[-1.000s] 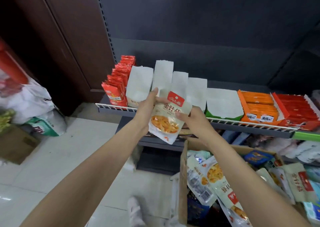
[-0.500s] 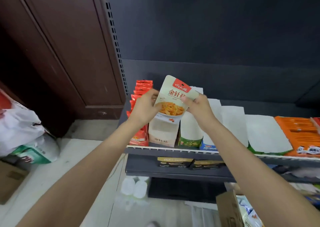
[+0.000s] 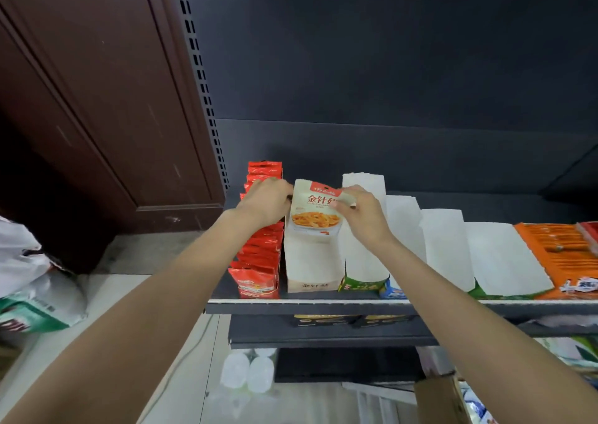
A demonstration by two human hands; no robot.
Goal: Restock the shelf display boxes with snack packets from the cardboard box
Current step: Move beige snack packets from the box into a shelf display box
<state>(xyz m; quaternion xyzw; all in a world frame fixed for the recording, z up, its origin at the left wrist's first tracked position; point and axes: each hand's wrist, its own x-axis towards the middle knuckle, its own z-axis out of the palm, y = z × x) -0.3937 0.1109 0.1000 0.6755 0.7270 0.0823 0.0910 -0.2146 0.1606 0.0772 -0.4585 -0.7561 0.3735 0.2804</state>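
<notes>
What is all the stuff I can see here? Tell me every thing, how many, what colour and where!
snack packet: one, cream with a red top label, held over the beige display box
beige display box: one, on the shelf, second from left
red packets: a row, count unclear, far left of the shelf
white-lined display boxes: four, right of the beige one
orange display box: one, far right of the shelf
shelf: one, dark grey
cardboard box: one, brown, bottom right corner
white sacks: on the floor at left
left hand: grips the packet's left edge
right hand: pinches its top right corner
</notes>
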